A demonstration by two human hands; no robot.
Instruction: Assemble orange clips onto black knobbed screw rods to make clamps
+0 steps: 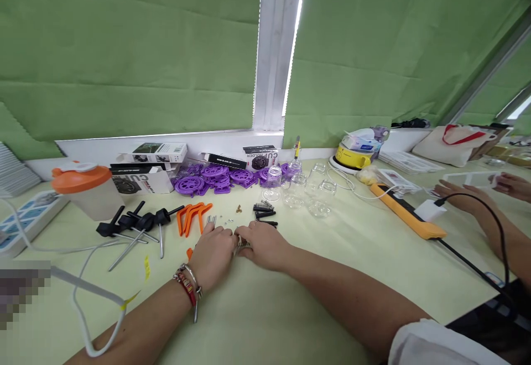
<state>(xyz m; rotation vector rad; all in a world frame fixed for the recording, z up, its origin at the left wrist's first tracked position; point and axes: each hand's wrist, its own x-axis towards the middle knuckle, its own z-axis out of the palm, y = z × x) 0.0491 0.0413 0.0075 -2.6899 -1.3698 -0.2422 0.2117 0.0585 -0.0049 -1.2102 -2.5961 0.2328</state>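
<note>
Here, mid-table, both hands meet over one tiny part.
Left hand (213,254): palm down on the pale yellow-green tabletop (290,309), beaded bracelets at the wrist, fingertips pinched with the other hand's on a small metallic piece (241,241).
Right hand (263,245): knuckles up, fingers curled, pinching the same piece from the right.
Piece: at the near centre, mostly hidden; its shape cannot be told.
Just beyond: orange plastic prongs (193,215) to the far left, short black pins (264,214) to the far right.
Left: black-capped metal rods (136,227), orange-lidded tub (87,188).
Far: purple plastic wheels (215,178), clear glass jars (307,191).
Right edge: another person's hands (460,196) by a long yellow bar (409,213).
</note>
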